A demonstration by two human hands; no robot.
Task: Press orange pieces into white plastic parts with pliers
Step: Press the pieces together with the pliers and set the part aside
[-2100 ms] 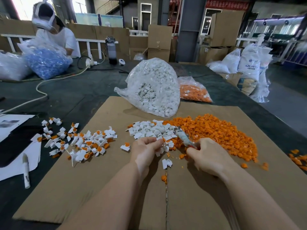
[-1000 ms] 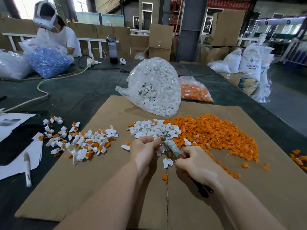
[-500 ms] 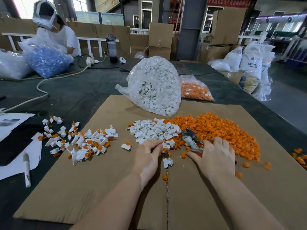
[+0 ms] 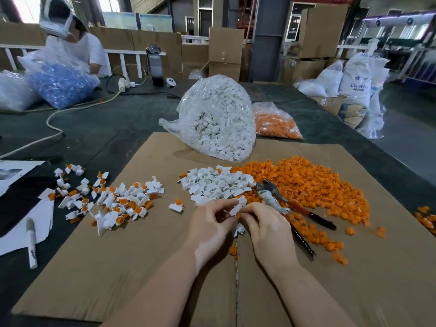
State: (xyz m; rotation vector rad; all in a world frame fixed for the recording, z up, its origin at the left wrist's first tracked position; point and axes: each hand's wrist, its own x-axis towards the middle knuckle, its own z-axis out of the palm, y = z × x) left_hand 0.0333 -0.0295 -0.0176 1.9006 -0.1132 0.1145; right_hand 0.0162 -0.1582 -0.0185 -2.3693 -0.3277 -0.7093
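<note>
Both hands meet over the cardboard sheet [image 4: 141,267]. My left hand [image 4: 210,225] and my right hand [image 4: 264,230] pinch one white plastic part [image 4: 235,210] between their fingertips, with a bit of orange showing at its lower edge. The pliers [image 4: 295,208] lie loose on the cardboard just right of my right hand, jaws pointing up-left, red and black handles spread toward the right. A heap of white parts [image 4: 217,185] sits just beyond the hands. A wide heap of orange pieces [image 4: 313,185] lies to its right.
Finished white-and-orange parts [image 4: 118,201] are scattered at the left. A clear bag of white parts [image 4: 217,119] and a bag of orange pieces [image 4: 276,123] stand behind. A marker [image 4: 31,241] lies on paper at far left. Another person sits at the back left.
My right hand has let go of the pliers, which now lie on the cardboard, and has moved left to join my left hand on a white part.
</note>
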